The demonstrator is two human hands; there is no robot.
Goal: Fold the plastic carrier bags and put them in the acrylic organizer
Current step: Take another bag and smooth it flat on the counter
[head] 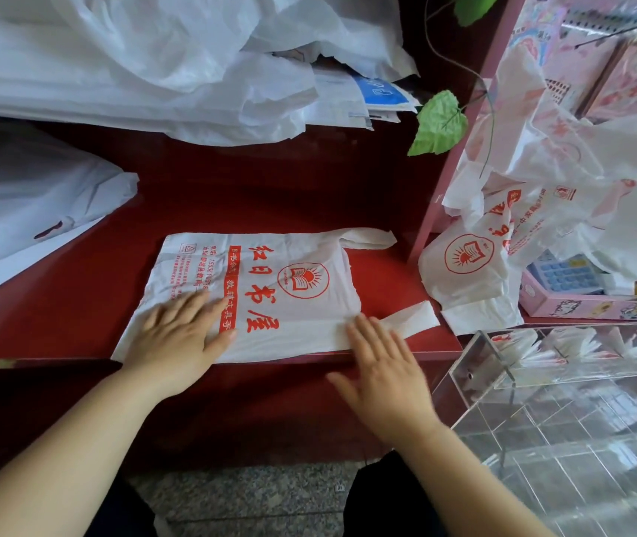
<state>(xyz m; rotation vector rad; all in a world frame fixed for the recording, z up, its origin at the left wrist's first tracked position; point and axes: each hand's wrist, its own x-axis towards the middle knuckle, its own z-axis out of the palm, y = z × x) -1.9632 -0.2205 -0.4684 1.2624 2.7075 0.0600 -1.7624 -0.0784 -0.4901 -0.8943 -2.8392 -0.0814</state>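
The person has a printed white carrier bag (270,292) spread flat on the red desk (270,195), and both hands are laid flat on it, nothing gripped. The left hand (177,335) has its fingers (193,304) straight and spread, pressing the bag's near-left part, right over the small red print. The right hand (383,366) is flat too. Its fingertips touch the bag where the near handle (410,315) starts, and its palm hangs out past the desk's front edge.

Edge-wise, the bag's near side runs right along that front edge, just under both sets of fingers. Most of the bag lies ahead of the fingertips and between the two hands, logo up. The far handle (367,240) is well beyond the right fingers.

There's a decent stretch of bare desk past the fingertips until the big white plastic heap (135,63) at the back. Left of the left fingers there's a strip of open desk, then a white sheet (18,211). The right side is tighter: just past the near handle sits a crumpled pile of bags (541,234). The clear acrylic organizer (541,401) is right of the right fingers, with folded bags (580,344) in its far compartments.
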